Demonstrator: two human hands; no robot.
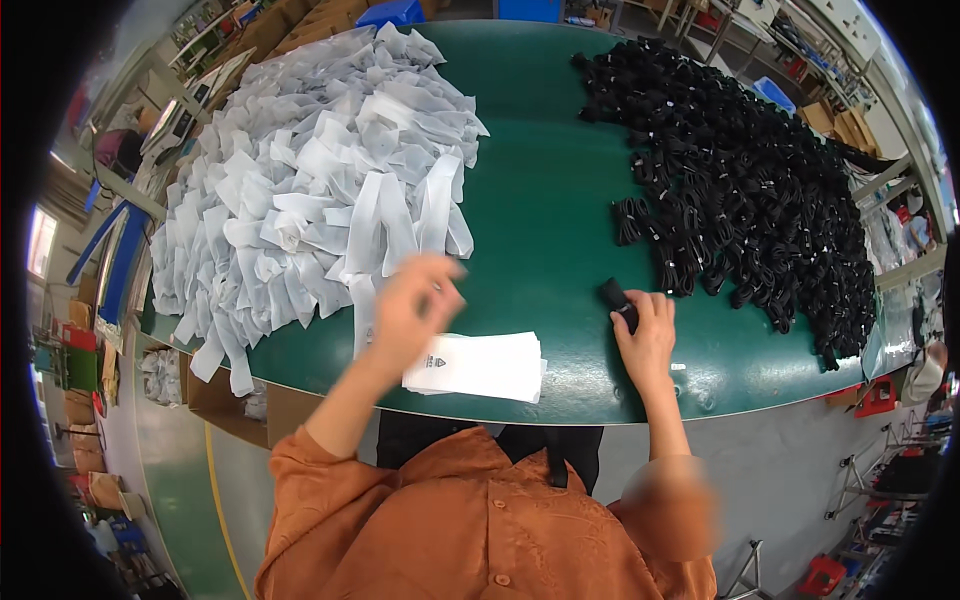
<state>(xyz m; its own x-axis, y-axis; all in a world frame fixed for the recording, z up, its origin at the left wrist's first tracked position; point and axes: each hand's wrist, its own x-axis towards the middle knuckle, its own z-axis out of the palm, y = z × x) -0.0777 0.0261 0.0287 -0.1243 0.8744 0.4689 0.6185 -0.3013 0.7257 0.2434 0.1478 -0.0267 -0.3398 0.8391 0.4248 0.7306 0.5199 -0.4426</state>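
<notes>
My right hand is closed on a small black cable bundle near the table's front edge. My left hand hovers between the pouch pile and the paper stack, its fingers curled and blurred, so I cannot tell what they hold. Close by it lies a stack of white printed paper slips, at the front edge before my body. Beyond and left of that hand rises a big heap of translucent white pouches, a few strips hanging loose toward it. On the right spreads a large pile of coiled black cables.
The green table curves around in front of me. An open cardboard box stands below its left edge. Blue bins and cardboard boxes sit past the far side. Red stools and racks stand at the right.
</notes>
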